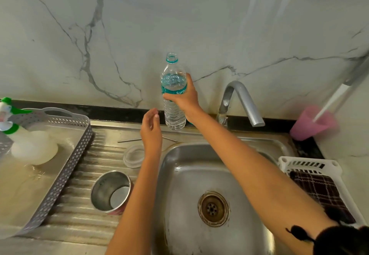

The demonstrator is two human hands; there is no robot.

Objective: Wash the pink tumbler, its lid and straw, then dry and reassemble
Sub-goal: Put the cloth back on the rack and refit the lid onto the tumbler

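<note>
Pink tumbler (102, 188), steel-lined, appears to stand mouth up on the ribbed steel desk (79, 204) just left of the sink (179, 175), with its parts apart and, by the look of it, the washing not yet begun. At the far left, a grey perforated basket (65, 173) holds a spray bottle (30, 145). At the sink's back ledge, the person's right hand (184, 97) wraps round the middle of an uncapped, partly filled water bottle (173, 115), held upright. The left hand (150, 133) hovers just beside the bottle's base, fingers loosely curved and holding nothing. The tumbler lies to the left of that hand and toward the person, close beside the left forearm and well apart from the right hand. The left is therefore nearer for any reach, and the bottle would have to come left and toward the person to meet the tumbler's mouth. The clear lid (132, 156) lies flat between tumbler and left hand. The thin metal straw (128, 140) lies crosswise behind it, partly hidden by that hand.
</note>
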